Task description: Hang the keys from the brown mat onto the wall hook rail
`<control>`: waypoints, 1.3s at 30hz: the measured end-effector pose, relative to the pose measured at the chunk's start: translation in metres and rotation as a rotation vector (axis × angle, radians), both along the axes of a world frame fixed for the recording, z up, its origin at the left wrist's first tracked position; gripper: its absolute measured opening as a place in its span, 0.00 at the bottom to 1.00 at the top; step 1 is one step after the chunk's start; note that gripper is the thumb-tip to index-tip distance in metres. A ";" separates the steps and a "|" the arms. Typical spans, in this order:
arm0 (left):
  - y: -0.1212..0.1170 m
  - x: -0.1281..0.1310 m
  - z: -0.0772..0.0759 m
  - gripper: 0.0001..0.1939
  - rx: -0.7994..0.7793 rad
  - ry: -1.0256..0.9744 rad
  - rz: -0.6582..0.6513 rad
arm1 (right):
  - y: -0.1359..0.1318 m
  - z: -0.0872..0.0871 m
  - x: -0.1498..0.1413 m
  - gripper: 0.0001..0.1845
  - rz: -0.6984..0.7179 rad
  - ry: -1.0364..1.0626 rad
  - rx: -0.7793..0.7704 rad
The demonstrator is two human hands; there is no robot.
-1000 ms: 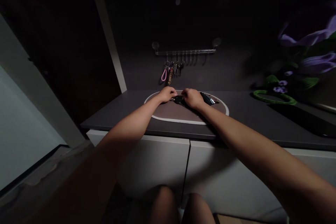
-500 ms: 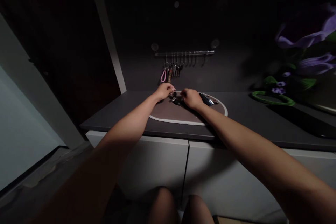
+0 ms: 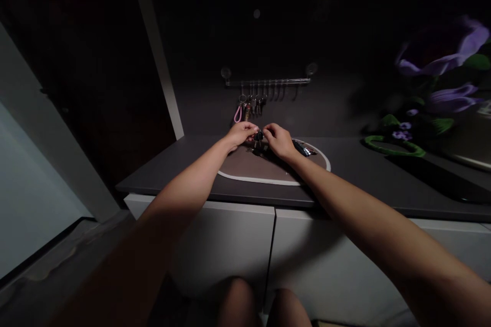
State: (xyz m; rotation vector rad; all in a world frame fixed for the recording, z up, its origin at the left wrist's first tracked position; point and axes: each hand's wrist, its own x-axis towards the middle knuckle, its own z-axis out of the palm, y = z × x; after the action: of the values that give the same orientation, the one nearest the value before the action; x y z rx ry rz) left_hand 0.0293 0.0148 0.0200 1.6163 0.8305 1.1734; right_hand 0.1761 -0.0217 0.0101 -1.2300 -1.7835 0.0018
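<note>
The fingers of the left hand [image 3: 241, 134] pinch together on a small dark key bunch [image 3: 259, 136] from 1 side, those of the right hand [image 3: 278, 141] from the other, just above the oval mat [image 3: 261, 180] on the bench [image 3: 172, 179], with a shiny dark object [image 3: 302, 148] lying further right.

Left hand [image 3: 241, 134] and right hand [image 3: 276, 141] hold a small dark key bunch [image 3: 259, 136] between them, above a white-rimmed oval mat [image 3: 268, 180] on a dark countertop [image 3: 161, 179]. A shiny dark object [image 3: 302, 148] lies on the mat, just right of the right hand.
</note>
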 end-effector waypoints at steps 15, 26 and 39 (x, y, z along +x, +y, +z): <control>-0.005 0.004 0.003 0.06 0.008 -0.038 -0.018 | 0.008 -0.007 0.000 0.11 0.217 0.324 -0.135; -0.007 0.004 0.003 0.05 0.016 -0.048 -0.067 | 0.011 -0.005 0.004 0.14 0.223 0.284 -0.101; -0.008 0.006 0.007 0.10 0.039 -0.064 0.017 | 0.001 0.005 0.010 0.12 0.080 0.204 0.046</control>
State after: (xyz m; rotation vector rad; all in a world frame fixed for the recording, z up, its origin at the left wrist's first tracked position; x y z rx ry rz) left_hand 0.0355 0.0072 0.0268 1.5976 0.7862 1.2542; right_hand 0.1863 -0.0211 0.0153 -1.0847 -1.6445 0.1279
